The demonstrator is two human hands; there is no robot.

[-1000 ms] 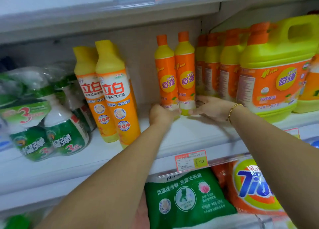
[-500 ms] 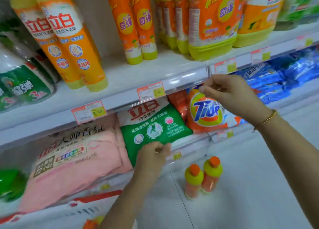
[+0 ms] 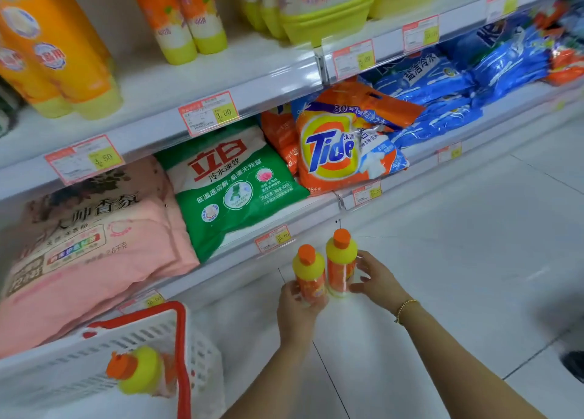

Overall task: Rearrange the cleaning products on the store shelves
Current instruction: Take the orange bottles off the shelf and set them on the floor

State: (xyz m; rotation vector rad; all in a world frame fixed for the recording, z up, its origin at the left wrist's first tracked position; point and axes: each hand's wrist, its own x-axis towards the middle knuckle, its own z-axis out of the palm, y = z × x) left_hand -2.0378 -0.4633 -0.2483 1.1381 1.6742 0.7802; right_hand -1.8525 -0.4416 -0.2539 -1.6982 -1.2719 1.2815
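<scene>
While the fingers (image 3: 287,292) of our left hand (image 3: 295,312) curl round the lower body of the left bottle (image 3: 309,271) and grip it, the fingers (image 3: 364,260) of our right hand (image 3: 377,281) are half spread and bent. Their tips touch the side of the right bottle (image 3: 342,257) without wrapping it.

Both bottles stand upright and touching on the white floor (image 3: 458,260), just in front of the lower shelf (image 3: 316,221). Each is orange with a yellow shoulder and an orange cap.

On that shelf lie a pink bag (image 3: 91,248), a green bag (image 3: 235,184), a Tide bag (image 3: 335,153) and blue bags (image 3: 458,83). At the lower left, a white basket (image 3: 79,365) with a red handle holds a third bottle (image 3: 139,371) lying on its side.
</scene>
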